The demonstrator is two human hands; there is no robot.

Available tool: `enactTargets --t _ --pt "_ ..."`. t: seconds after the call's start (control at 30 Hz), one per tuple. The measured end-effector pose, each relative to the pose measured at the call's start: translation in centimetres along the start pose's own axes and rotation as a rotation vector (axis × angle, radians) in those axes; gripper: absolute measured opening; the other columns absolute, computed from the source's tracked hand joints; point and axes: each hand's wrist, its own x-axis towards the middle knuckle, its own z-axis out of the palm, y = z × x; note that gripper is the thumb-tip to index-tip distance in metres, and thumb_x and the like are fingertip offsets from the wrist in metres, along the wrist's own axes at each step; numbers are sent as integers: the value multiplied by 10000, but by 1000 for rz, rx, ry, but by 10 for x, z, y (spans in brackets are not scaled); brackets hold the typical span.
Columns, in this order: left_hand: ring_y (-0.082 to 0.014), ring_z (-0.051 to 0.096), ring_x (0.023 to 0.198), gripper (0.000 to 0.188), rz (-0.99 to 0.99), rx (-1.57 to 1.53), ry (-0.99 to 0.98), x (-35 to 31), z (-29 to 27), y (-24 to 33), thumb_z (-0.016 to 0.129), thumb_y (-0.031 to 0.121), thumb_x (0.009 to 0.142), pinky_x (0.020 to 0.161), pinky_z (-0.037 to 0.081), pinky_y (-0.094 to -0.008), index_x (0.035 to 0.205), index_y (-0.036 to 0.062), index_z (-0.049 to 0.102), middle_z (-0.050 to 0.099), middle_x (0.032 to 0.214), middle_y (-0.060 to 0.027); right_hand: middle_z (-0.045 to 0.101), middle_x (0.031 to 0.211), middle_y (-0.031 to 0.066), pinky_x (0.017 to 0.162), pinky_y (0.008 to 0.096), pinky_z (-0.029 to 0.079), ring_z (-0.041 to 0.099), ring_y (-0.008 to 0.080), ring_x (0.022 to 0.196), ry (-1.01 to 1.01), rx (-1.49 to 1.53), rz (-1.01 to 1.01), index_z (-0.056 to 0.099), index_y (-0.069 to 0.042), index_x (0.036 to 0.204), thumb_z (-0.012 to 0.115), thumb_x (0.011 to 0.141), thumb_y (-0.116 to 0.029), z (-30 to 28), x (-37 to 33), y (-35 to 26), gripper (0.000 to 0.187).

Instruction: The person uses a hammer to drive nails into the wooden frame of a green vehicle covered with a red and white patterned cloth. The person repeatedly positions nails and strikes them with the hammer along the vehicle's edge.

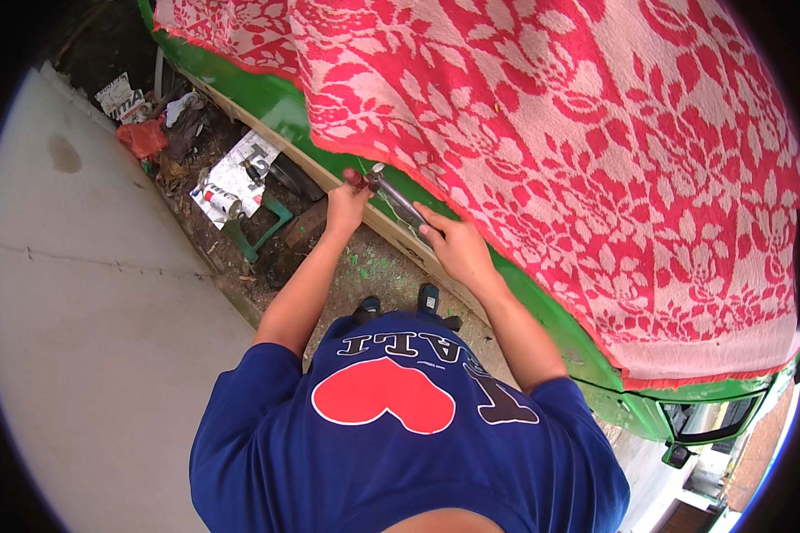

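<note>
My right hand (pixel 458 247) is wrapped round the grey shaft of a hammer (pixel 400 201). The hammer's small pale head lies up and left, close to my left hand (pixel 345 206). That hand is closed on a reddish-brown tool handle (pixel 354 177); its working end is hidden, so I cannot tell its kind. Both hands are beside the green side panel (pixel 284 115) of a vehicle, just below the edge of a red and pink flowered blanket (pixel 542 160) draped over it. Whether either tool touches the panel is not clear.
A beige strip (pixel 262 133) runs along the panel's lower edge. Ground clutter includes a printed sheet (pixel 240 173), a spray can (pixel 222 201), a green bracket-like frame (pixel 262 233) and a red plastic bag (pixel 142 139). A pale wall (pixel 89 293) rises at left; a side mirror (pixel 676 456) sticks out lower right.
</note>
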Motion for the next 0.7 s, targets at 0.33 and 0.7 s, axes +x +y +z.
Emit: enactTargets --t 0.33,0.7 --pt "-129 710 775 216 1 -147 39 -3 11 -3 741 176 907 720 539 -307 990 -22 717 742 810 -99 731 1005 171 766 307 514 614 126 753 238 278 -229 593 -193 1404 653 970 -153 -5 -3 -16 439" --pt "-173 723 764 230 95 81 -26 -8 6 13 750 208 901 712 535 -316 1005 5 718 730 804 -126 702 1178 197 897 336 507 706 209 969 158 459 -11 607 -188 1386 655 966 -193 -6 -10 1 422"
